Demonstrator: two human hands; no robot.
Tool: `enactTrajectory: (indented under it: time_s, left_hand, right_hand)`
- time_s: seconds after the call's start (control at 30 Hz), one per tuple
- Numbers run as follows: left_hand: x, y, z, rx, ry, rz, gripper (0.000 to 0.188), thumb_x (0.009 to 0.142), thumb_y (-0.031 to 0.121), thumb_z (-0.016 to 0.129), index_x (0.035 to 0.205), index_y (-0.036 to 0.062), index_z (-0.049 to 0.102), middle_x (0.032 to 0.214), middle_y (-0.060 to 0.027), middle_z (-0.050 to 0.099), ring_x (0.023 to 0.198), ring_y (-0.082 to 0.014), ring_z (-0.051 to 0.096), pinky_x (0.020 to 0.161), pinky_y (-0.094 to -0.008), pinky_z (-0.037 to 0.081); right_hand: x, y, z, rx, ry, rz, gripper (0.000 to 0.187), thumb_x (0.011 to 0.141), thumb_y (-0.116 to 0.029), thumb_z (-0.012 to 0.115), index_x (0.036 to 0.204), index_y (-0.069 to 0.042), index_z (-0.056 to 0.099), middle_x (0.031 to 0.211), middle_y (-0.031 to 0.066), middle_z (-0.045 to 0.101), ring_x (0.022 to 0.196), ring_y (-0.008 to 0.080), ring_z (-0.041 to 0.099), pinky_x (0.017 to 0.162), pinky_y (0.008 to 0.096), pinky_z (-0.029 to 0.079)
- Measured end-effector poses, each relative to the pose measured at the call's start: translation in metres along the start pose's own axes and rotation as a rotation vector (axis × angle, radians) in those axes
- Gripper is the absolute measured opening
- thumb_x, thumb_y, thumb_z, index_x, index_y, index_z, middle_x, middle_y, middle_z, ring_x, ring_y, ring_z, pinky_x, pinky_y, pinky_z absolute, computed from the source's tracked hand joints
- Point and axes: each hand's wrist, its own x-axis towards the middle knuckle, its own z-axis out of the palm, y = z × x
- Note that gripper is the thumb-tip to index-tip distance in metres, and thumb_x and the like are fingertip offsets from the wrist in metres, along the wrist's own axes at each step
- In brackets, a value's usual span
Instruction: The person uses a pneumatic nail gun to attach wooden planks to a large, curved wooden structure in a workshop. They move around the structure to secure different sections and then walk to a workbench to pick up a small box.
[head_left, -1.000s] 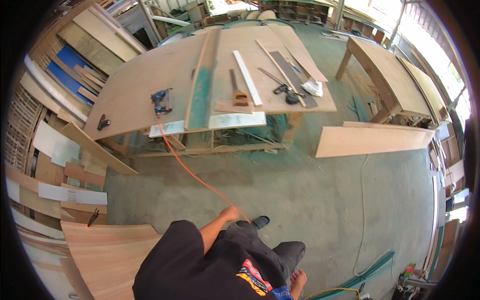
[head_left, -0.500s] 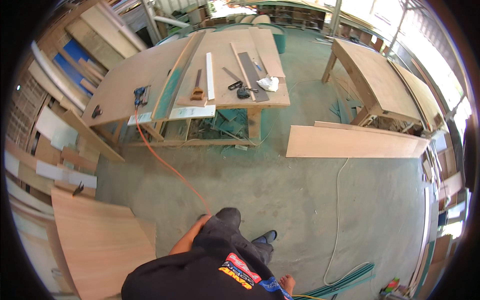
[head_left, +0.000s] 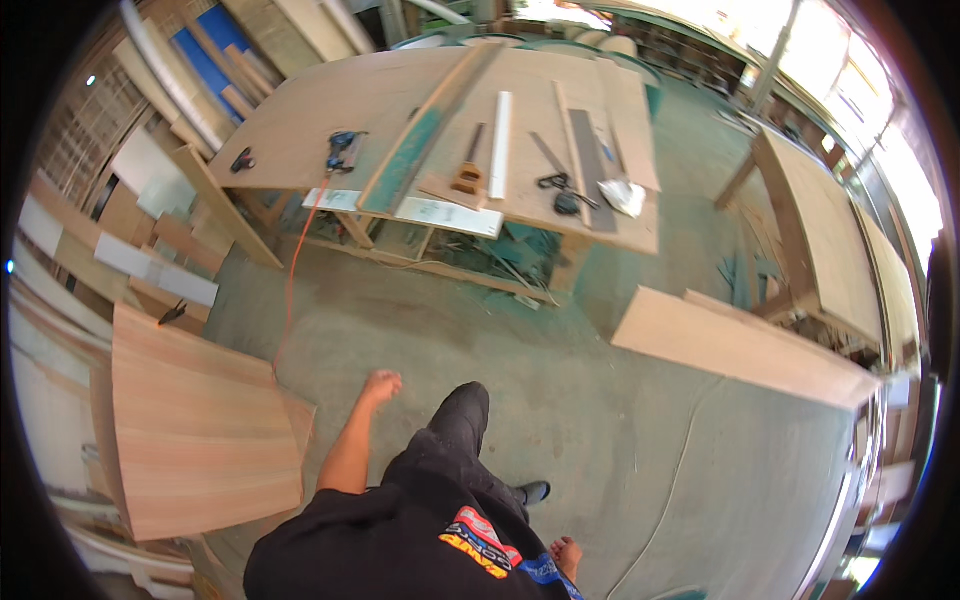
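Note:
My left hand [head_left: 382,387] hangs in the air ahead of my left thigh, fingers curled in, with nothing seen in it. Low by my right side, my right hand [head_left: 567,555] is loosely closed, and no object shows in it. Neither hand touches anything. Ahead stands a wooden workbench [head_left: 300,110]. On it lie a blue nail gun [head_left: 343,150] with an orange air hose [head_left: 299,245], a dark power tool [head_left: 243,160], a wooden-handled handsaw [head_left: 466,178], a white strip [head_left: 500,145], a black tape measure [head_left: 568,204] and a crumpled white bag [head_left: 624,197].
To the right stands a second bench [head_left: 815,230], with a long plywood board [head_left: 740,345] in front of it. A large plywood sheet [head_left: 205,430] leans at the left beside stacked boards. A pale cable [head_left: 680,460] crosses the concrete floor.
The view has turned left, so the benches sit farther right in the picture. My left hand has swung forward from beside my thigh, and my legs have stepped on.

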Motion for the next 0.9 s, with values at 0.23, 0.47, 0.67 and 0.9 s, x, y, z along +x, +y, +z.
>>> enactTrajectory:
  time_s: [0.23, 0.47, 0.67, 0.9]
  left_hand:
    - [0.277, 0.188, -0.207, -0.464, 0.786, 0.396, 0.032, 0.096, 0.035, 0.062, 0.087, 0.0059, 0.072, 0.076, -0.0072, 0.072, 0.07, -0.023, 0.067, 0.065, -0.0384, 0.051]
    - [0.52, 0.334, -0.357, 0.439, 1.147, 0.249, 0.068, 0.094, 0.055, 0.061, 0.133, -0.0016, 0.058, 0.14, -0.0263, 0.057, 0.13, -0.04, 0.055, 0.104, -0.0495, 0.046]
    - [0.624, 0.345, -0.414, 0.675, 0.789, 0.236, 0.065, 0.087, 0.056, 0.069, 0.114, -0.0037, 0.067, 0.116, -0.0268, 0.07, 0.109, -0.0464, 0.066, 0.093, -0.0531, 0.051]
    - [0.634, 0.39, -0.453, 0.65, 0.688, 0.195, 0.055, 0.079, 0.035, 0.076, 0.111, -0.0098, 0.067, 0.107, -0.0279, 0.071, 0.104, -0.0423, 0.069, 0.091, -0.0512, 0.053]
  right_hand:
    - [-0.002, -0.087, 0.177, -0.357, -0.066, -0.123, 0.031, 0.098, -0.021, 0.055, 0.122, -0.001, 0.061, 0.079, 0.0141, 0.066, 0.062, 0.0237, 0.064, 0.052, 0.0372, 0.053]
    - [-0.006, -0.068, 0.341, -0.591, -0.109, -0.197, 0.029, 0.099, -0.027, 0.055, 0.115, -0.004, 0.064, 0.078, 0.0125, 0.067, 0.061, 0.0232, 0.063, 0.051, 0.0396, 0.052]
    - [-0.099, -0.063, 0.428, -0.475, 0.035, -0.196, 0.029, 0.099, -0.027, 0.055, 0.112, -0.006, 0.071, 0.082, 0.0089, 0.07, 0.065, 0.0209, 0.063, 0.057, 0.039, 0.053]
    - [-0.148, -0.107, 0.464, -0.116, 0.206, 0.049, 0.025, 0.099, -0.023, 0.057, 0.114, -0.004, 0.065, 0.08, 0.0117, 0.069, 0.061, 0.0205, 0.065, 0.051, 0.0349, 0.052]
